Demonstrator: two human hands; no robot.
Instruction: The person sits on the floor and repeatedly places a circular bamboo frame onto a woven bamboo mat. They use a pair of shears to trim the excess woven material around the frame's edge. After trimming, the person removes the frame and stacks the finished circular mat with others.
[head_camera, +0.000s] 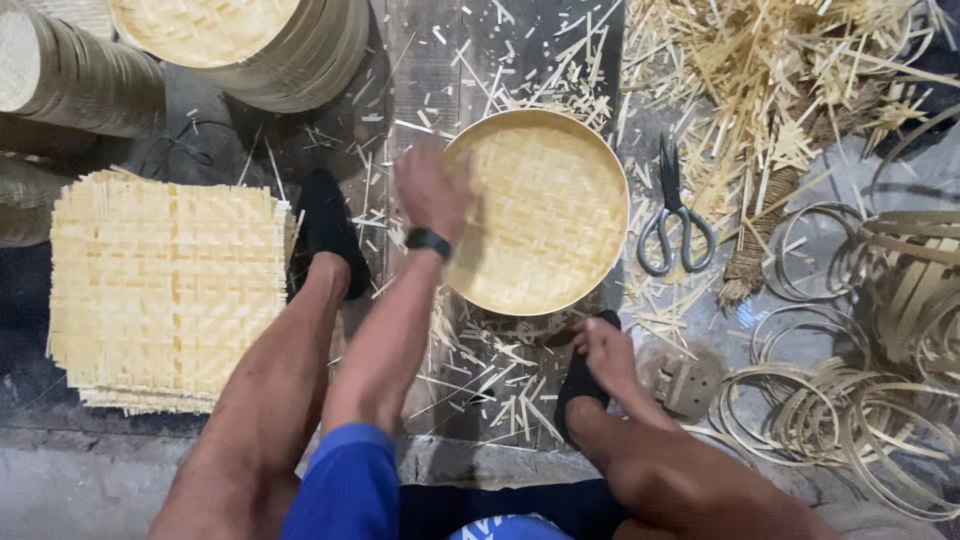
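Down on the floor, biggest thing is the mat stack (165, 285), square woven bamboo sheets, well to the left of the fingers, past the left knee. Next the tray stacks (250, 45), finished round ones, lying up beyond the fingertips at top left. Then the round tray (550, 215), woven bottom w/ a smooth rim, flat on the board betw. the feet; it's right under and just rt of the left hand (432, 190). That hand lies on the tray's left rim, fingers together & curled onto the edge, pressing rather than clamped round it; black watch (428, 241) at the wrist. Rt hand (610, 355) sits near the tray's lower edge, by the rt foot, fingers held together, pointing at the rim; can't tell if they touch it. Hoops (830, 410), thin bamboo rings, piled well to the rt of the rt fingers. Scissors (675, 215) lie shut just beyond the tray's rt rim. Offcuts (490, 380) litter the board below both hands.
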